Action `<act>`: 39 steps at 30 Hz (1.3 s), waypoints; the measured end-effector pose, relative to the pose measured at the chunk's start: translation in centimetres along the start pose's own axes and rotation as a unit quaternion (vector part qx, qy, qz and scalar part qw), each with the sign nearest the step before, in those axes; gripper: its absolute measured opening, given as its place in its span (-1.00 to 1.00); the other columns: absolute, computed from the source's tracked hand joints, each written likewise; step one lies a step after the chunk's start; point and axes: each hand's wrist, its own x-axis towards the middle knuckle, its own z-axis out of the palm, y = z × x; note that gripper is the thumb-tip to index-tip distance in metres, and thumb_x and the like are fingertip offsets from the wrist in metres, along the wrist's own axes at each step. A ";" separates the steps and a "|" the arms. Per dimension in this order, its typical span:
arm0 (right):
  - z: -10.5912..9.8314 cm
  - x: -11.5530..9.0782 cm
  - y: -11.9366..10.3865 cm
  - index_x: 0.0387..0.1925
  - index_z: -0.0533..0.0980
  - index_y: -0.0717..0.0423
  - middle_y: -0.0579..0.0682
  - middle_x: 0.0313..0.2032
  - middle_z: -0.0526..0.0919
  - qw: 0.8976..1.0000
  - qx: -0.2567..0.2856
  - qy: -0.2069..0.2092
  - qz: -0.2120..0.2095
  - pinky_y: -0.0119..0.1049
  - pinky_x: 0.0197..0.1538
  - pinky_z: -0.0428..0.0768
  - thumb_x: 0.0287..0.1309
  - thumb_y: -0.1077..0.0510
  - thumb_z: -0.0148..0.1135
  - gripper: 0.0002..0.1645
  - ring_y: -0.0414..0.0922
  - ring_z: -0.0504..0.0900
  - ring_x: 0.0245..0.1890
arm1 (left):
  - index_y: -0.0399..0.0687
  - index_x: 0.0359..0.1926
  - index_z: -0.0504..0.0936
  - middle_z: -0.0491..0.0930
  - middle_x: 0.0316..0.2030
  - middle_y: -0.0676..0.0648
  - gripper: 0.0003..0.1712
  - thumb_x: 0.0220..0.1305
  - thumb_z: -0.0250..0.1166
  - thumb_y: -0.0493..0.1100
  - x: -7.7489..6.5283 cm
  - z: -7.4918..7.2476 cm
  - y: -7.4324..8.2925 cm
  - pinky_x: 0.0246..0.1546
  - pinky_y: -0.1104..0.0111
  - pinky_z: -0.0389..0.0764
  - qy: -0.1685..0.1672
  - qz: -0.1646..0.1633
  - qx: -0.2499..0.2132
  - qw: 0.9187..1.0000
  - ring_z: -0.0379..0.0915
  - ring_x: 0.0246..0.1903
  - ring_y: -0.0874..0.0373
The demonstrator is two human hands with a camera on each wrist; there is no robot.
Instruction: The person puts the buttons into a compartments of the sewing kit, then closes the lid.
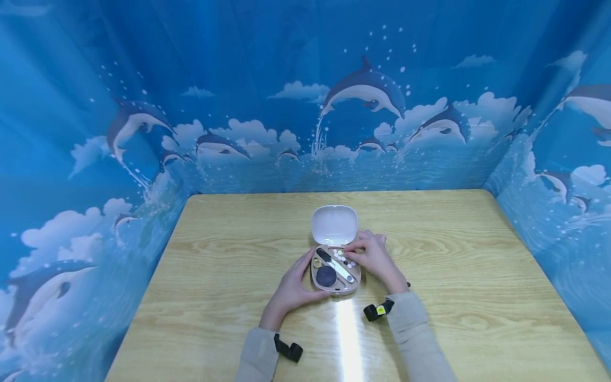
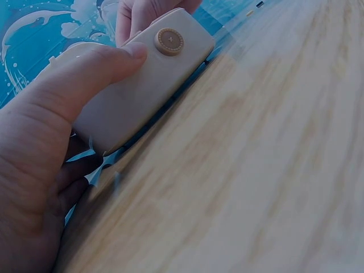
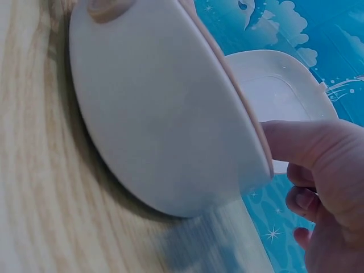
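A small off-white case (image 1: pixel 347 291) stands on the table with its lid (image 1: pixel 334 225) raised. Inside lie a dark round piece (image 1: pixel 326 276), a long black-and-white tool (image 1: pixel 336 265) set diagonally, a small gold-coloured ring-like piece (image 1: pixel 317 263) and several small, mostly white bits (image 1: pixel 340 256). My left hand (image 1: pixel 294 286) grips the case from the left, thumb on its front wall beside a round tan clasp (image 2: pixel 169 41). My right hand (image 1: pixel 374 258) reaches over the right rim, fingertips among the white bits. In the right wrist view the case wall hides those fingertips.
The wood-grain table (image 1: pixel 215 254) extends on both sides of the case. Behind and beside it hangs a blue curtain (image 1: pixel 267 106) printed with dolphins. Black straps with small cameras (image 1: pixel 291 350) sit on both wrists.
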 end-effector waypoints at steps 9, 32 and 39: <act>-0.4 -0.1 -0.2 -0.39 0.76 -0.08 -0.23 -0.31 0.68 1.000 0.019 -0.014 0.009 0.05 0.17 0.11 -0.04 0.15 0.54 -0.88 -0.12 0.49 -0.15 | 0.27 0.57 0.02 0.13 0.49 0.06 0.40 -0.25 0.58 0.37 0.0 -0.1 0.2 0.41 -0.04 0.17 -0.002 -0.004 -0.003 1.000 0.09 0.44 0.01; -4.5 -2.1 0.0 -0.31 0.77 0.03 -0.06 -0.53 0.36 0.998 0.051 0.032 0.034 -0.11 -0.03 0.12 0.01 0.18 0.51 -0.86 -0.02 0.34 -0.33 | 0.24 0.57 0.03 0.10 0.50 0.08 0.41 -0.27 0.61 0.33 -0.1 0.0 0.1 0.42 -0.04 0.13 0.001 -0.007 -0.007 1.000 0.05 0.45 0.02; -5.5 -3.5 1.2 -0.33 0.76 0.07 0.06 -0.55 0.38 0.997 0.048 0.052 0.035 -0.14 -0.08 0.13 -0.03 0.21 0.53 -0.85 0.01 0.32 -0.43 | 0.26 0.57 0.03 0.11 0.50 0.08 0.40 -0.27 0.62 0.31 0.0 0.0 0.1 0.42 -0.03 0.14 0.004 -0.001 -0.004 1.000 0.06 0.45 0.02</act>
